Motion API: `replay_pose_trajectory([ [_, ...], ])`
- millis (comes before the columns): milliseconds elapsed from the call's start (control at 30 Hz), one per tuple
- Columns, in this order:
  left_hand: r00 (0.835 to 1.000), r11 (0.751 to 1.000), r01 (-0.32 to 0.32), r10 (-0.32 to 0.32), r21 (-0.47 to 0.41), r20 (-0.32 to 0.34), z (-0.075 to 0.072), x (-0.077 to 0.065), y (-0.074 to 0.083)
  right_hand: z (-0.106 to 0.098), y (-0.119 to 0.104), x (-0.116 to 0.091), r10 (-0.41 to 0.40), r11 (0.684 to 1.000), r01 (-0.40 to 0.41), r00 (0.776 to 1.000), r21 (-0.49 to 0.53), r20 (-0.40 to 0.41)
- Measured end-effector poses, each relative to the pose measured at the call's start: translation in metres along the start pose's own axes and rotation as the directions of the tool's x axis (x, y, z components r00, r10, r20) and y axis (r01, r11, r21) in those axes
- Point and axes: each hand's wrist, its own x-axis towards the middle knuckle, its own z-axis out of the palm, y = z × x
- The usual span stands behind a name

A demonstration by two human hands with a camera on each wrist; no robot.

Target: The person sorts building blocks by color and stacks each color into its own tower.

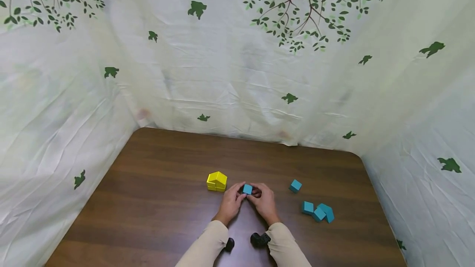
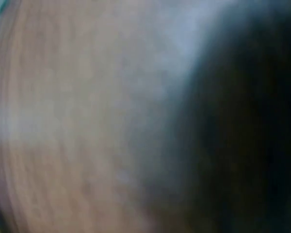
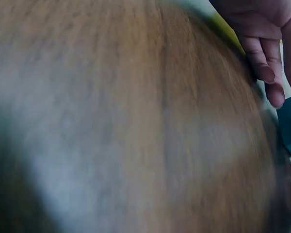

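Between my two hands, near the middle of the table in the head view, is a small blue block [image 1: 247,189]. From its left side my left hand [image 1: 231,203] pinches it between thumb and fingers. My right hand [image 1: 265,204] holds its right side the same way, the other fingers curled beneath. At the right edge of the right wrist view the blue block [image 3: 287,124] shows with fingertips around it. The left wrist view is a blur of table and a dark shape. Just left of my left hand stands a stack of yellow blocks [image 1: 217,181] with a peaked top.
Right of my hands lies a single blue cube [image 1: 295,186]. Nearer the right side sit several more blue blocks: a cube [image 1: 307,207], another cube [image 1: 319,214] and a bent piece [image 1: 327,212]. The brown wooden table [image 1: 148,217] meets a white leaf-printed cloth [image 1: 230,73] behind.
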Motion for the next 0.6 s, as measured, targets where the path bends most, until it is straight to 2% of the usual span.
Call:
replay_pose_trajectory([
  [233, 0.998, 0.998, 0.060, -0.060, -0.017, 0.009, -0.002, -0.001, -0.001, 0.007, 0.000, 0.005, -0.007, 1.000, 0.007, 1.000, 0.015, -0.005],
  [600, 0.996, 0.996, 0.093, -0.093, -0.019, 0.008, -0.002, -0.002, -0.003, 0.011, 0.000, 0.003, 0.039, 0.997, -0.038, 0.999, 0.069, -0.009],
])
